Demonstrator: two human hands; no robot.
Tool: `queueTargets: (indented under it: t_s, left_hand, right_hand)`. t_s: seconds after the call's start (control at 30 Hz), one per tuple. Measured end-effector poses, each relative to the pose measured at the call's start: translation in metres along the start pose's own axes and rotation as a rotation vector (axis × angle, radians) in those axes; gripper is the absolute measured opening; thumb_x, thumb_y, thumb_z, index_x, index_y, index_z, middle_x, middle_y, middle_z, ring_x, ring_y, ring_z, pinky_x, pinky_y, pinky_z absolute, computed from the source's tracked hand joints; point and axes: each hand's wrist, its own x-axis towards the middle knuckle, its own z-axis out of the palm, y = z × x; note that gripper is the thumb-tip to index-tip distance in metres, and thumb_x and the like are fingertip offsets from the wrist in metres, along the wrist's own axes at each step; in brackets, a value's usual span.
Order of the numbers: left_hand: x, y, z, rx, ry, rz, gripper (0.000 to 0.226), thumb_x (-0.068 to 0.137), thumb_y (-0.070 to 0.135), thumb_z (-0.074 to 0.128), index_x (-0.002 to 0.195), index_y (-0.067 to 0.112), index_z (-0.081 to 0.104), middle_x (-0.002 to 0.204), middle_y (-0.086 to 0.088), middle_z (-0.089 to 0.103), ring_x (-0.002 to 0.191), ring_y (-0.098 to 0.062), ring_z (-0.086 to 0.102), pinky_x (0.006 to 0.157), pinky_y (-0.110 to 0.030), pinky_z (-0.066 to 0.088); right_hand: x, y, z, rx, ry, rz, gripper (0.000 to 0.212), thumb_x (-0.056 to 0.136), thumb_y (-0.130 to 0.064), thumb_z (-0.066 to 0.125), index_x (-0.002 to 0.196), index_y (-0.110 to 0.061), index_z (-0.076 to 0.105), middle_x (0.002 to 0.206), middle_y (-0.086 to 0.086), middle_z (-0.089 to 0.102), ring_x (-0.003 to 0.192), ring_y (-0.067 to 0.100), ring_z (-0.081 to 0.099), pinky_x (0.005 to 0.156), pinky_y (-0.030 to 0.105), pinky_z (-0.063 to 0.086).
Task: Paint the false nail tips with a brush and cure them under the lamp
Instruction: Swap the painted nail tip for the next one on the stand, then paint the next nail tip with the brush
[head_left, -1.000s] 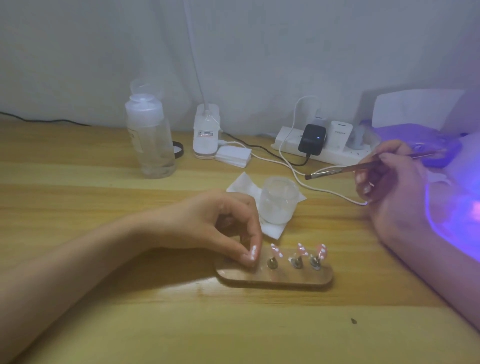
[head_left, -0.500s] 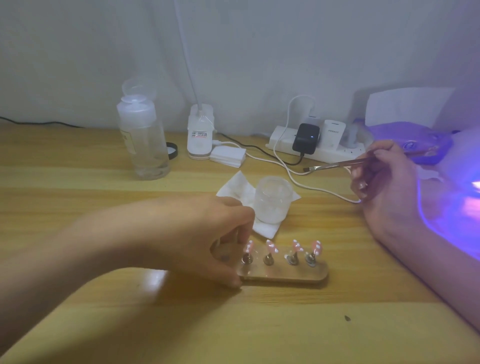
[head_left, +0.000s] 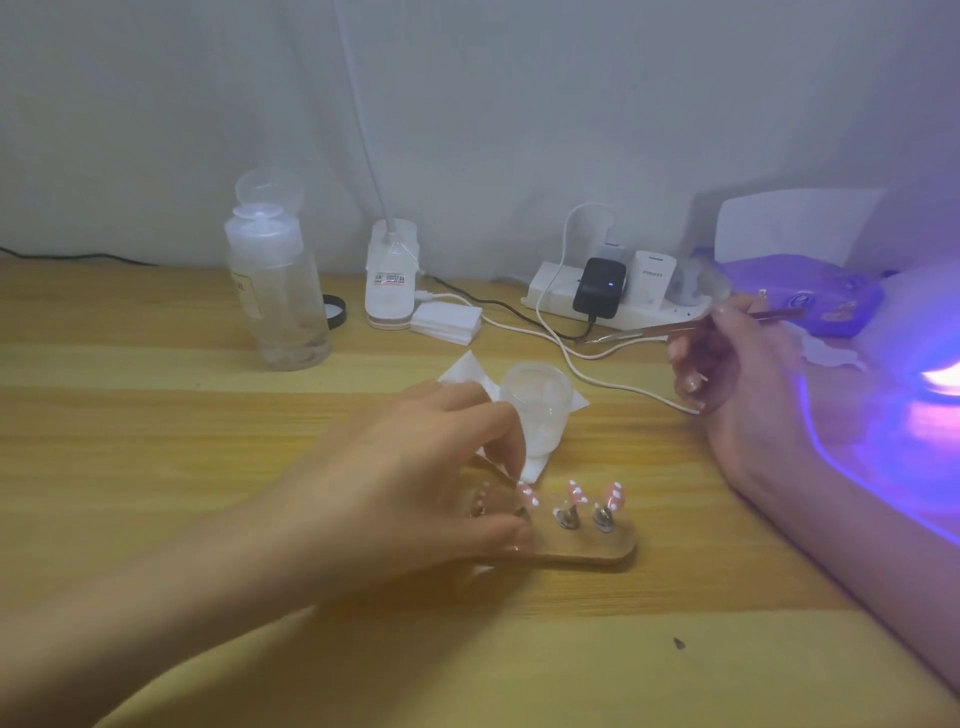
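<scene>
One nail tip (head_left: 480, 503) hidden by left hand (head_left: 415, 483).

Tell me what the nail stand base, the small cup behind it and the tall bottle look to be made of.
Nail stand base: likely clear amber acrylic, glossy; table tone shows through. Small cup: frosted, translucent, glass or plastic; cannot tell which. Tall bottle: clear plastic, it seems, with a flip cap.

On the desk (head_left: 156, 415) four pink nail tips (head_left: 613, 496) stood on one wooden holder (head_left: 597, 553), the leftmost partly hidden. Behind the holder sat one small frosted cup (head_left: 537, 400) on one white tissue (head_left: 462, 371). Left of the cup stood one clear bottle (head_left: 275, 291). Right of it, two hands (head_left: 748, 374) shared one brush (head_left: 675, 330). One power strip (head_left: 644, 312) carried two visible adapters, beside one glowing lamp (head_left: 914, 415).
</scene>
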Motion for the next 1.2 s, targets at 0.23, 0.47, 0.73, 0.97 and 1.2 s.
queueTargets:
  t_s: [0.23, 0.47, 0.73, 0.97, 1.2]
  left_hand:
    - [-0.003, 0.000, 0.025, -0.313, 0.109, -0.002, 0.012, 0.083, 0.036, 0.071, 0.088, 0.040, 0.061, 0.094, 0.017, 0.058, 0.089, -0.007, 0.057, 0.074, -0.038, 0.050]
    - [-0.002, 0.001, 0.023, -0.150, 0.196, 0.159, 0.010, 0.080, 0.033, 0.071, 0.078, 0.035, 0.061, 0.086, 0.018, 0.059, 0.082, -0.004, 0.056, 0.071, -0.035, 0.048]
    - [0.002, 0.015, -0.002, -0.227, 0.530, 0.343, 0.008, 0.087, 0.025, 0.068, 0.081, 0.027, 0.063, 0.090, 0.013, 0.068, 0.079, -0.012, 0.063, 0.073, -0.037, 0.041]
    - [0.029, -0.006, -0.033, -0.803, 0.722, 0.213, 0.012, 0.090, 0.015, 0.069, 0.085, 0.017, 0.059, 0.083, -0.005, 0.070, 0.054, -0.008, 0.054, 0.052, -0.014, 0.042]
    - [0.046, -0.032, 0.009, -0.923, 0.682, 0.078, 0.011, 0.088, 0.027, 0.071, 0.081, 0.033, 0.066, 0.082, 0.009, 0.067, 0.055, 0.000, 0.050, 0.051, -0.012, 0.039]
  right_hand:
    - [-0.004, -0.002, 0.002, -0.007, -0.094, 0.009, 0.026, 0.094, -0.028, 0.055, 0.069, -0.030, 0.052, 0.060, 0.001, 0.064, 0.043, 0.011, 0.044, 0.041, 0.017, 0.034]
    - [-0.005, -0.003, 0.002, -0.020, -0.114, -0.003, 0.024, 0.093, -0.027, 0.054, 0.069, -0.030, 0.052, 0.064, 0.005, 0.069, 0.041, 0.012, 0.044, 0.042, 0.019, 0.032]
    - [-0.009, -0.007, 0.007, -0.107, -0.174, -0.079, 0.029, 0.100, -0.019, 0.050, 0.073, -0.028, 0.047, 0.064, 0.006, 0.069, 0.042, 0.013, 0.047, 0.042, 0.016, 0.036]
    - [-0.010, -0.017, 0.021, -0.280, -0.378, -0.168, 0.022, 0.096, -0.021, 0.055, 0.077, -0.032, 0.052, 0.061, 0.006, 0.065, 0.044, 0.016, 0.051, 0.042, 0.022, 0.040]
    - [-0.007, -0.021, 0.025, -0.423, -0.447, -0.153, 0.016, 0.094, -0.026, 0.057, 0.082, -0.019, 0.049, 0.063, 0.008, 0.062, 0.046, 0.015, 0.050, 0.044, 0.023, 0.041]
